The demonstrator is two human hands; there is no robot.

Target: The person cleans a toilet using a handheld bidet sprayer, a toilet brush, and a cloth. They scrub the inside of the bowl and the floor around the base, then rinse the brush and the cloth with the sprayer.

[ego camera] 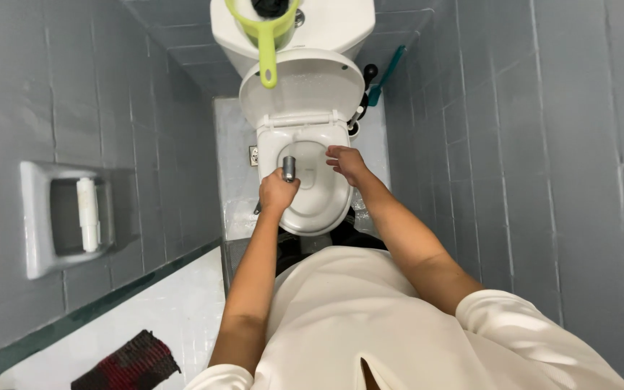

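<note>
Left hand (278, 192) is gripping a metal bidet sprayer (289, 168) over the toilet bowl (317, 202) | right hand (346, 162) is hovering open above the seat | risk: spray splashing out if the nozzle is tilting past the rim

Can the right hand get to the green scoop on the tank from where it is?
Probably yes. The right hand is free, hovering over the open toilet bowl. The green scoop sits on the tank with its handle hanging over the raised lid; nothing stands between them, though it is a forward stretch.
</note>
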